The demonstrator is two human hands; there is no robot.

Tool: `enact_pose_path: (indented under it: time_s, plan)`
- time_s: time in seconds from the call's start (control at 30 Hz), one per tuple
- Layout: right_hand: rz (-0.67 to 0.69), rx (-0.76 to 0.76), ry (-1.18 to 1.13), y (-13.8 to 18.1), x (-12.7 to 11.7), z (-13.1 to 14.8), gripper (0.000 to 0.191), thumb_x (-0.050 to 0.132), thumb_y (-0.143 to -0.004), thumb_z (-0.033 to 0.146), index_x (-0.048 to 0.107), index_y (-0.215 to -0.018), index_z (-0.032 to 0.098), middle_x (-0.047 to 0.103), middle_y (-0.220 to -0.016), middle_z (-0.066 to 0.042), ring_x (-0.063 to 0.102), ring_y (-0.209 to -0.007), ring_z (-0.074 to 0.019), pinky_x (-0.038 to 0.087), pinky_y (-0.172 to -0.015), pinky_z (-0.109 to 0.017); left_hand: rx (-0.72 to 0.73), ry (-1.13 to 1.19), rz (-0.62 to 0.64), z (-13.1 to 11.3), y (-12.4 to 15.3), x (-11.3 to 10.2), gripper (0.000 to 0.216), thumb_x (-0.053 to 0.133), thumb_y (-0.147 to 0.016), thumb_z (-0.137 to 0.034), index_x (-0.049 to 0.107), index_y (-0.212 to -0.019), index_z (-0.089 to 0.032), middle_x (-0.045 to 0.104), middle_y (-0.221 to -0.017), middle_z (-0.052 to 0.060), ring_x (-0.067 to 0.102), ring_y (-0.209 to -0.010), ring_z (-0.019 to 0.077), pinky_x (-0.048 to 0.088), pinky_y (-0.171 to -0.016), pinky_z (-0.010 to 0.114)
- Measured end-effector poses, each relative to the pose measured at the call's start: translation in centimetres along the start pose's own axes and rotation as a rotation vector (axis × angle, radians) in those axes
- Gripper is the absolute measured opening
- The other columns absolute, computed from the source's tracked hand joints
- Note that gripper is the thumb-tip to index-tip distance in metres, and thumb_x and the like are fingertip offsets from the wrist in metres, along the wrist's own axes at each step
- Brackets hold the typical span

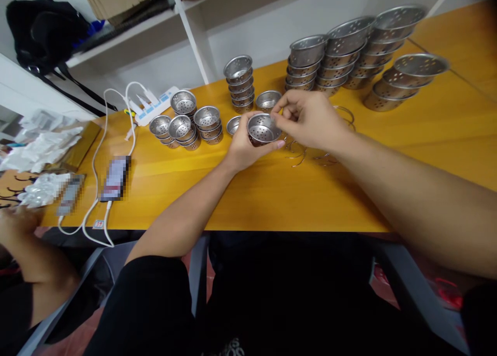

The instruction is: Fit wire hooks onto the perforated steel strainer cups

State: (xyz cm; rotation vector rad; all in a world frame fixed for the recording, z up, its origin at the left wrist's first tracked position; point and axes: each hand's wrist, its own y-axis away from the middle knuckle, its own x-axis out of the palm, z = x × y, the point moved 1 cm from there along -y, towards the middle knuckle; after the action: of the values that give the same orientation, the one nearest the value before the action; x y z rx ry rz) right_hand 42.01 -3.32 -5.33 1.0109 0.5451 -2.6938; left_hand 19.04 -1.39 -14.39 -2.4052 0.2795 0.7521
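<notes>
A small perforated metal cup (264, 129) is in my left hand (239, 148), whose fingers and thumb wrap round its sides, with the open mouth facing up. At the cup's right rim, my right hand (310, 117) has thumb and fingertips pinched together; what sits between them is too small to make out. Several thin wire hooks (297, 157) lie on the table under and beside my right hand. Just behind the held cup stand two more perforated cups, one at the back (267, 100) and one at the left (233, 125), partly covered by my left hand.
Stacked perforated cups stand at the left (182, 128), at the back (238, 84) and at the right (345, 50) of the wooden table (240, 206). A power strip (157, 106) with white cables and a phone (115, 179) lie left. A co-worker's arm (34, 263) is at the far left.
</notes>
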Motion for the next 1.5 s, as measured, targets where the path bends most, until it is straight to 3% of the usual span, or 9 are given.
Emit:
enact_pose_path:
  time_s: [0.17,0.33,0.5,0.63,0.8,0.9,1.03,1.33,1.5]
  plan:
    - [-0.138,-0.085,-0.097,-0.6,1.0,-1.4,0.043,0.091,-0.116,0.070,0.076,-0.106,0.031,0.070,-0.079,-0.004,0.066,-0.074,-0.0279,0.060,-0.077,-0.051,0.001,0.248,-0.021,0.4,-0.7,0.2,0.106,0.110,-0.096,-0.081,0.055,-0.168,-0.027,0.076,-0.153,0.013,0.081,-0.154,0.0391,0.069,-0.138,0.067]
    - [-0.142,-0.122,-0.151,-0.7,1.3,-1.8,0.030,0.094,-0.118,0.050,0.076,-0.104,0.031,0.065,-0.074,0.000,0.059,-0.068,-0.0236,0.055,-0.074,-0.046,-0.056,0.316,-0.041,0.2,-1.0,0.2,0.104,0.107,-0.094,-0.089,0.061,-0.162,-0.027,0.077,-0.148,0.013,0.080,-0.156,0.0405,0.066,-0.143,0.072]
    - [-0.170,-0.155,-0.168,-1.0,1.8,-1.8,0.015,0.091,-0.113,0.025,0.079,-0.107,0.029,0.064,-0.072,0.003,0.059,-0.066,-0.0215,0.055,-0.076,-0.044,-0.059,0.302,-0.048,0.0,-0.6,0.1,0.109,0.111,-0.087,-0.091,0.061,-0.159,-0.027,0.078,-0.147,0.012,0.081,-0.150,0.0390,0.067,-0.139,0.068]
    - [-0.139,-0.208,-0.336,-1.0,1.7,-1.5,0.022,0.098,-0.113,0.043,0.082,-0.106,0.029,0.065,-0.073,0.002,0.056,-0.064,-0.0196,0.051,-0.067,-0.040,-0.062,0.311,0.010,1.0,-0.4,0.1,0.112,0.108,-0.087,-0.095,0.060,-0.161,-0.027,0.078,-0.151,0.013,0.081,-0.146,0.0366,0.066,-0.136,0.063]
    - [0.133,-0.263,-0.564,-1.0,-0.2,-1.8,0.050,0.113,-0.099,0.077,0.092,-0.107,0.032,0.082,-0.091,-0.003,0.068,-0.075,-0.0221,0.058,-0.066,-0.039,-0.038,0.407,0.035,2.5,-0.6,-0.1,0.091,0.100,-0.099,-0.090,0.066,-0.158,-0.030,0.080,-0.148,0.009,0.081,-0.145,0.0342,0.064,-0.138,0.063]
    - [0.225,-0.246,-0.627,-1.1,-0.8,-2.1,0.053,0.121,-0.090,0.076,0.092,-0.102,0.034,0.082,-0.089,-0.002,0.071,-0.076,-0.0234,0.062,-0.068,-0.040,0.002,0.422,0.041,3.0,-0.8,0.2,0.097,0.107,-0.094,-0.086,0.064,-0.161,-0.031,0.078,-0.151,0.010,0.081,-0.148,0.0359,0.065,-0.138,0.066]
    - [0.207,-0.180,-0.663,-1.2,-0.6,-2.2,0.050,0.126,-0.087,0.066,0.089,-0.095,0.034,0.077,-0.080,0.000,0.068,-0.070,-0.0225,0.060,-0.065,-0.041,0.048,0.369,0.018,3.1,-0.8,0.6,0.104,0.113,-0.091,-0.079,0.060,-0.164,-0.029,0.076,-0.153,0.013,0.082,-0.148,0.0377,0.069,-0.136,0.068]
    - [0.205,-0.179,-0.692,-1.3,0.0,-1.8,0.050,0.126,-0.089,0.062,0.087,-0.092,0.031,0.075,-0.075,0.000,0.059,-0.064,-0.0182,0.050,-0.057,-0.038,0.057,0.276,0.026,2.8,-0.8,0.4,0.091,0.103,-0.103,-0.074,0.055,-0.165,-0.028,0.074,-0.157,0.014,0.082,-0.144,0.0348,0.071,-0.133,0.063]
    - [0.209,-0.193,-0.684,-1.2,0.0,-1.6,0.050,0.125,-0.089,0.064,0.087,-0.092,0.032,0.073,-0.074,0.001,0.058,-0.066,-0.0185,0.051,-0.058,-0.038,0.018,0.228,0.030,2.8,-0.8,0.3,0.092,0.104,-0.104,-0.066,0.054,-0.170,-0.029,0.073,-0.154,0.013,0.081,-0.141,0.0337,0.070,-0.134,0.064]
